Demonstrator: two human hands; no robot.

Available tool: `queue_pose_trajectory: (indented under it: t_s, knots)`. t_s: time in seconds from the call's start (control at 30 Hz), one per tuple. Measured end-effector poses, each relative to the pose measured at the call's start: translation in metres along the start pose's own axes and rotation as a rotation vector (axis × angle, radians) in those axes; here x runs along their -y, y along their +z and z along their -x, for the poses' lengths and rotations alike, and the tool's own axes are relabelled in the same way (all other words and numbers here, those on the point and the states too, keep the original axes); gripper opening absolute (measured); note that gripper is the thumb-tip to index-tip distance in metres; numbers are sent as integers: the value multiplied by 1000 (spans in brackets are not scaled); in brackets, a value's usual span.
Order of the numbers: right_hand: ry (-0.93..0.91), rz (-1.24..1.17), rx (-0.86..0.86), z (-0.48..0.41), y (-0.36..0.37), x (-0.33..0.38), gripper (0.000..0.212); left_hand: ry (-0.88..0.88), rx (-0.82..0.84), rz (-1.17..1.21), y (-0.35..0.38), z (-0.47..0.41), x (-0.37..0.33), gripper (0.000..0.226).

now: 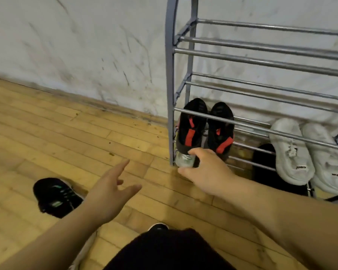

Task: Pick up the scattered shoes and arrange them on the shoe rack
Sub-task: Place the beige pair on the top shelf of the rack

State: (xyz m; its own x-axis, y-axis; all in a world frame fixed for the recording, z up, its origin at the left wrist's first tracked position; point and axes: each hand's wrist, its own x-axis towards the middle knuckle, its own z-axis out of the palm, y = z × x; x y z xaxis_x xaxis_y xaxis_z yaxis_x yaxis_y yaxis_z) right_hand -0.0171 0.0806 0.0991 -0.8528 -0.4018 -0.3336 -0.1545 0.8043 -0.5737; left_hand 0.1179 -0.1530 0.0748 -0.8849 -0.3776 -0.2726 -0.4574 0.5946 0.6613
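A grey metal shoe rack (pixel 261 61) stands against the wall on the right. Two black shoes with red straps (pixel 193 125) lie side by side on a lower tier at its left end. A pair of white sneakers (pixel 293 152) lies further right. My right hand (pixel 207 172) is at the rack's front left corner. Its thumb and fingers pinch a pale shoe heel (pixel 184 159) just under the left black-and-red shoe; the rest of that shoe is hidden. A black shoe with teal marks (pixel 57 195) lies on the floor at the left. My left hand (pixel 109 191) hovers open beside it.
A dark shoe (pixel 265 168) sits low in the rack beneath the white sneakers. The rack's upper tiers (pixel 261 90) hold nothing in view. The floor is wooden planks (pixel 66 133), the wall scuffed white. My dark-clothed knee (pixel 164 250) and a shoe tip (pixel 158 227) fill the bottom centre.
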Motion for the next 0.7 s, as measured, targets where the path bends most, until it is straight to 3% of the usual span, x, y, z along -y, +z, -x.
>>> queue_pose_trajectory:
  t_s: [0.23, 0.37, 0.57, 0.7]
  knots:
    - [-397, 373, 344, 11, 6, 178, 81, -192, -140, 70, -79, 83, 88, 84]
    - [-510, 652, 475, 29, 50, 242, 92, -336, -213, 84, -92, 119, 142, 86]
    - [-538, 640, 674, 56, 162, 262, 100, -550, -156, 66, -72, 150, 230, 96]
    - [-511, 845, 784, 49, 190, 248, 110, -609, -81, 36, -39, 153, 270, 102]
